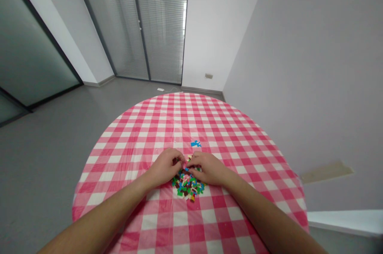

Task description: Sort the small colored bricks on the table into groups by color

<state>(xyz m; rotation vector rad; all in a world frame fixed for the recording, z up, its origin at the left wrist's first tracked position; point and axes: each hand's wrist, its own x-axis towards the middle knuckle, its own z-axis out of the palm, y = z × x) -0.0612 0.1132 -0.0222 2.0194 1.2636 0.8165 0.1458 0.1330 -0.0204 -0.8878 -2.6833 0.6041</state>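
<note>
A pile of small multicoloured pieces point(188, 185), mostly green, brown and blue, lies on the checked tablecloth. My left hand point(167, 165) is at the pile's upper left, its fingers curled and pressed together at the tips; what they hold, if anything, is too small to name. From the right, my right hand point(206, 167) reaches over the pile's upper part with bent fingers and thumb close together, over the pieces. Whether a piece is between them cannot be made out. Just beyond the hands sits a small blue and white cluster of pieces point(196, 143), touched by neither hand.
The round table point(143, 126) wears a red and white checked cloth. Behind it are glass partitions with blinds point(161, 26), a white wall with a socket point(208, 76), and a white object with a cable point(160, 89) on the grey floor.
</note>
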